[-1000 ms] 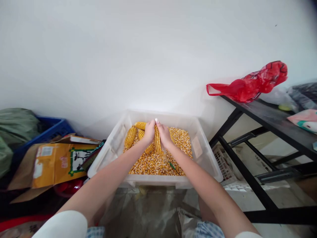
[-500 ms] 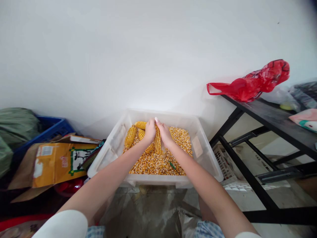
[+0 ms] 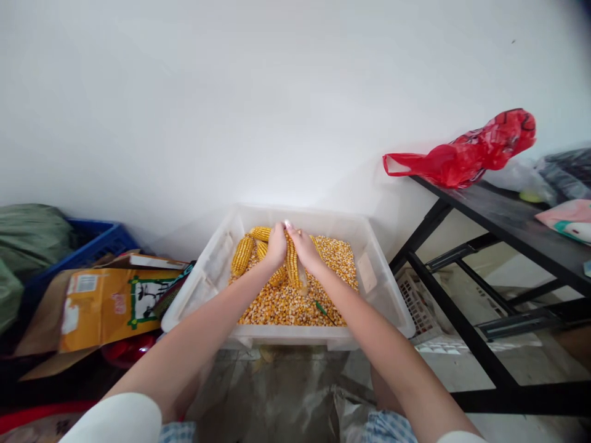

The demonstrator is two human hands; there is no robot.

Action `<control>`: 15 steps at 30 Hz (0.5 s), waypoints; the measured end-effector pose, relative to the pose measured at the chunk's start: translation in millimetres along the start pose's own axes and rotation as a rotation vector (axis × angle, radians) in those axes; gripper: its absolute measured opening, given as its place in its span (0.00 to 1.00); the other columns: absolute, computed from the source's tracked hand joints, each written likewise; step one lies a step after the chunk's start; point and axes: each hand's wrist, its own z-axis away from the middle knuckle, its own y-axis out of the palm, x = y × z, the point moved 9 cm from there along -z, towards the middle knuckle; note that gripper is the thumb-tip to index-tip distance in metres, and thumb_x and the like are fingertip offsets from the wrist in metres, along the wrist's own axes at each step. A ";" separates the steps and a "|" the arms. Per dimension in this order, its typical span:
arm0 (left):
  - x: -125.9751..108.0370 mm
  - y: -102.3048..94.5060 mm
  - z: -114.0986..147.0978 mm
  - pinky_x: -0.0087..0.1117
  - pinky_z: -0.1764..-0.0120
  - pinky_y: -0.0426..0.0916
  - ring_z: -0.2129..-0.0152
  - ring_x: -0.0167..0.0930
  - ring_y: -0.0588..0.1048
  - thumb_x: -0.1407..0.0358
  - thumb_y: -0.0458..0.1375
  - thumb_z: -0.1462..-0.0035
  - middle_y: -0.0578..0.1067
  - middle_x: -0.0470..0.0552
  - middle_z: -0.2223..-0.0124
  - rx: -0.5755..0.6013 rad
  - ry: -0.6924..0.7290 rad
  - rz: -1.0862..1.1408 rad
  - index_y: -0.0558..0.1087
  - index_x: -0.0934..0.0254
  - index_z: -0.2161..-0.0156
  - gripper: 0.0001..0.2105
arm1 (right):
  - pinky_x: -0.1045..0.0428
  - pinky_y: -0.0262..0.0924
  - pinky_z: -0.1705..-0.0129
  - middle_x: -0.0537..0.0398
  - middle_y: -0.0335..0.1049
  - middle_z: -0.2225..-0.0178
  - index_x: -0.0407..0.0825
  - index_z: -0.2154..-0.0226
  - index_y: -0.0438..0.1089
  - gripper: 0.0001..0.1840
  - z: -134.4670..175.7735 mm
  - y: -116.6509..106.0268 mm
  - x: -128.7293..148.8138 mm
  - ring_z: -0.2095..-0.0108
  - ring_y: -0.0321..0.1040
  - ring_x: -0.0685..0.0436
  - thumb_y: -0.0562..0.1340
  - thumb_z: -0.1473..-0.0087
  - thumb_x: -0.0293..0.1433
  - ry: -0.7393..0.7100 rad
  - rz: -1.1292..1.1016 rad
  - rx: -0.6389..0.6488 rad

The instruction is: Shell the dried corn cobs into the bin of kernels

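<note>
Between my two hands is a yellow corn cob (image 3: 292, 266), its near end pointing toward me and partly stripped of kernels. My left hand (image 3: 277, 245) is closed around its left side, and my right hand (image 3: 305, 251) grips it from the right with the thumb at the far end. The hands' undersides and some fingers are hidden. Below them, loose corn kernels (image 3: 286, 307) cover the bottom of a translucent plastic bin (image 3: 378, 289). Other whole cobs (image 3: 242, 255) lie at the bin's left and back. A thin green tool (image 3: 324, 309) rests on the kernels near my right forearm.
On the left stand an orange cardboard box (image 3: 99, 311) and a blue crate (image 3: 108, 243). To the right, a black-framed table (image 3: 503, 215) carries a red plastic bag (image 3: 462, 160). Under it is a white basket (image 3: 418, 301). A white wall (image 3: 277, 111) rises behind the bin.
The hands stay closed on the same corn cob, with only a small shift of the right thumb and fingers. The whole view has moved very slightly.
</note>
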 end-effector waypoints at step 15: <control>6.9 -3.4 -3.8 0.25 0.74 0.60 0.83 0.24 0.64 0.64 0.49 0.54 0.63 0.43 0.81 -0.062 -0.137 0.171 0.62 0.64 0.79 0.08 | 0.50 0.58 0.56 0.51 0.72 0.64 0.49 0.64 0.70 0.29 1.7 7.0 -4.2 0.60 0.67 0.44 0.48 0.50 0.54 -0.018 0.039 -0.004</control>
